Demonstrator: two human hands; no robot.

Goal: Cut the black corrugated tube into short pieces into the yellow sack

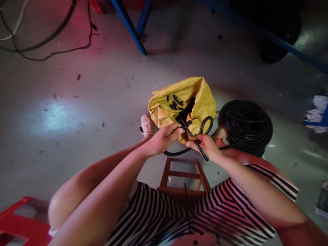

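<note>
My left hand [167, 136] is closed in a pinch on the end of a black corrugated hose [176, 153], which loops below both hands and curls up at the right. In my right hand [205, 145] is a pair of scissors [189, 132] with a dark blade and some orange near the grip; its exact shape is partly hidden by my fingers. The blades lie right beside the left fingertips. Under the hands, a yellow bag [176, 89] stands with its mouth spread. Several short cut hose pieces [173, 105] rest on its folded inside.
A big coil of black hose [248, 128] lies on the floor by my right foot. A wooden stool [184, 175] is below me, and a red stool [24, 222] is at the lower left. Blue metal legs [134, 30] stand ahead; loose cables [64, 51] lie far left.
</note>
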